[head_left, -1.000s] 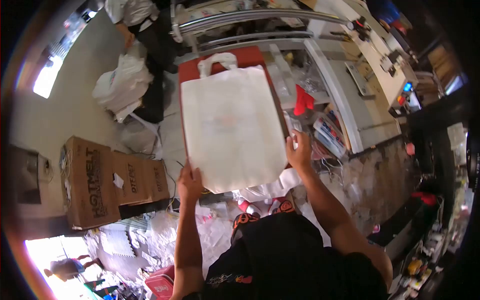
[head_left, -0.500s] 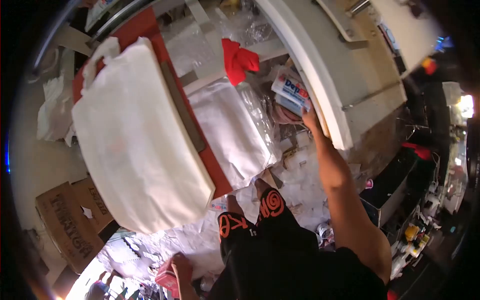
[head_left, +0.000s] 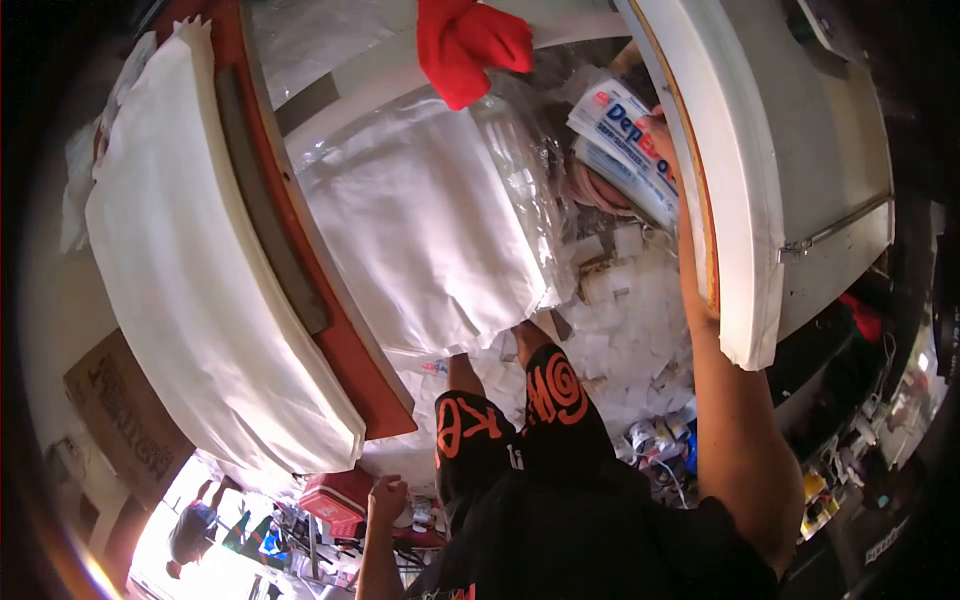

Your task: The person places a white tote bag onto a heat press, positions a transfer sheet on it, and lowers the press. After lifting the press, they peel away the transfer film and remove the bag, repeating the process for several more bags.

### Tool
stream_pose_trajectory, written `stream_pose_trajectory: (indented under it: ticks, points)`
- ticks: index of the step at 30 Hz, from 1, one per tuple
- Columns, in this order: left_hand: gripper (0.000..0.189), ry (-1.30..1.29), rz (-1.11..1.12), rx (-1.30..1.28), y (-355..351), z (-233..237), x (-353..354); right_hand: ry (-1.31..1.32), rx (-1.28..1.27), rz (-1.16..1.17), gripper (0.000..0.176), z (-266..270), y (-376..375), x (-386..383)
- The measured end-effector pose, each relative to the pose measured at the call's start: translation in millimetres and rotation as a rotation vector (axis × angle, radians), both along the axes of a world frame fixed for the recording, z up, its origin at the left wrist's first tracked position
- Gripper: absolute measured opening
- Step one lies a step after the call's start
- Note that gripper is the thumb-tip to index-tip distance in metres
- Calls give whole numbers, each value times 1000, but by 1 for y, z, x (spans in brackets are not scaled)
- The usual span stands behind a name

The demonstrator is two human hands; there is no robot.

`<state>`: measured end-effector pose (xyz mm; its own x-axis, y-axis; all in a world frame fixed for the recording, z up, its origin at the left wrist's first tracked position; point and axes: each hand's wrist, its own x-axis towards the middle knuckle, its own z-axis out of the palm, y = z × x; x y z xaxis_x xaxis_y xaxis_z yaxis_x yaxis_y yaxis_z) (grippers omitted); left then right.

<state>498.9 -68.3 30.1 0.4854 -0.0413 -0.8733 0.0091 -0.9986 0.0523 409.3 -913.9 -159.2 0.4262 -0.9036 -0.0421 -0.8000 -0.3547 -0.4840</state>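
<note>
My right hand [head_left: 657, 130] reaches under the edge of a white-topped board and is partly hidden by it. Its fingers close on the edge of a stack of printed white sheets [head_left: 625, 135] with "DepEd" lettering. My left hand [head_left: 387, 497] hangs low beside a red box [head_left: 335, 497], fingers loosely curled, with nothing visible in them. A stack of plain white sheets [head_left: 420, 220] lies in clear plastic in front of my legs. A red cloth [head_left: 470, 50] rests above it.
At left, white fabric [head_left: 210, 270] covers a red-edged board [head_left: 330, 340]. The white board edge [head_left: 745, 200] overhangs my right forearm. Scraps [head_left: 630, 310] cover the floor. A cardboard box [head_left: 130, 415] and another person [head_left: 192, 530] are at lower left.
My view has shifted, bringing the printed sheets closer. My right arm now reaches further in under the board edge. My left hand shows slightly higher, beside the red box.
</note>
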Motion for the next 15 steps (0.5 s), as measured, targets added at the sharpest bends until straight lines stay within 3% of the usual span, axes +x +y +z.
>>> stream_pose_trajectory:
  ticks: [15]
  points:
    - [30,3,12,-97,-13,-6,26,-18,-179,-91,40,8,-16,-5]
